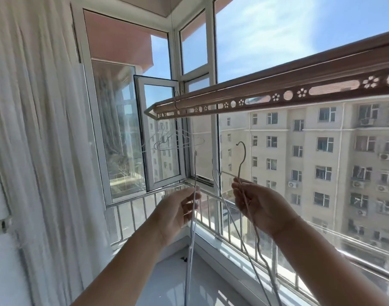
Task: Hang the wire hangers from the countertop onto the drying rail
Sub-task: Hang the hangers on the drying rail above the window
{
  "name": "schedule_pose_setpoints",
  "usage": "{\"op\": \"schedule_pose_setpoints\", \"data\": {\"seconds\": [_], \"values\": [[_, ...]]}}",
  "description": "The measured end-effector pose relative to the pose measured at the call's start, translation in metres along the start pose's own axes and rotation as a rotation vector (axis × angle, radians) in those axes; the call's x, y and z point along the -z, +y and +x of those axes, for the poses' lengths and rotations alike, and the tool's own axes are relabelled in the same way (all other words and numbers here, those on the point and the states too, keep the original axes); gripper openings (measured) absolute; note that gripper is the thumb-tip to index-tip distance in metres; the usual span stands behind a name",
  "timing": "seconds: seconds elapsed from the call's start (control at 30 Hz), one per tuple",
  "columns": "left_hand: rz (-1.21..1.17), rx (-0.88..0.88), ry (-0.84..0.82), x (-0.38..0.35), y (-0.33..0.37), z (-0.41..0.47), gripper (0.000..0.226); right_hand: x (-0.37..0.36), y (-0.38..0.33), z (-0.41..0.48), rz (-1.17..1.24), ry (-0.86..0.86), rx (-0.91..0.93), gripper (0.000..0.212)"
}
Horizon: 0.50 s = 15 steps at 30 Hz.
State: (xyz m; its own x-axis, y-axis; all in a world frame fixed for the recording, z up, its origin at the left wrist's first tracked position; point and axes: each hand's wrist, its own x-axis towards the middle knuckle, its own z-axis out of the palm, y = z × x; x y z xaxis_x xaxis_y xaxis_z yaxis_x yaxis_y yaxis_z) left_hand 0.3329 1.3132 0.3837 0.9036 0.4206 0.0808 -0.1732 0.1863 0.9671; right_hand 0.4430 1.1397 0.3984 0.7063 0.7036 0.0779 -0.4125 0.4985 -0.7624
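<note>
A brown drying rail (277,93) with flower-shaped cut-outs runs from upper right down to its pointed end at centre left. Several thin wire hangers (167,141) hang from its far end near the open window. My left hand (178,210) pinches a wire hanger (192,239) seen edge-on, its hook pointing up below the rail. My right hand (259,206) grips the neck of another wire hanger (242,155), hook raised, its body trailing down toward the sill. Both hands are held well below the rail.
A white curtain (34,140) fills the left side. A casement window (158,133) stands open behind the rail's end. A metal guard railing (211,213) lines the glass above a white sill (171,281). Apartment blocks show outside.
</note>
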Motion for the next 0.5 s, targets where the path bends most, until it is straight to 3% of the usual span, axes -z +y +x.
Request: {"op": "schedule_pose_setpoints", "data": {"seconds": [0.5], "values": [[0.003, -0.032, -0.101, 0.096, 0.037, 0.225, 0.031, -0.036, 0.008, 0.237, -0.161, 0.080, 0.216, 0.022]]}}
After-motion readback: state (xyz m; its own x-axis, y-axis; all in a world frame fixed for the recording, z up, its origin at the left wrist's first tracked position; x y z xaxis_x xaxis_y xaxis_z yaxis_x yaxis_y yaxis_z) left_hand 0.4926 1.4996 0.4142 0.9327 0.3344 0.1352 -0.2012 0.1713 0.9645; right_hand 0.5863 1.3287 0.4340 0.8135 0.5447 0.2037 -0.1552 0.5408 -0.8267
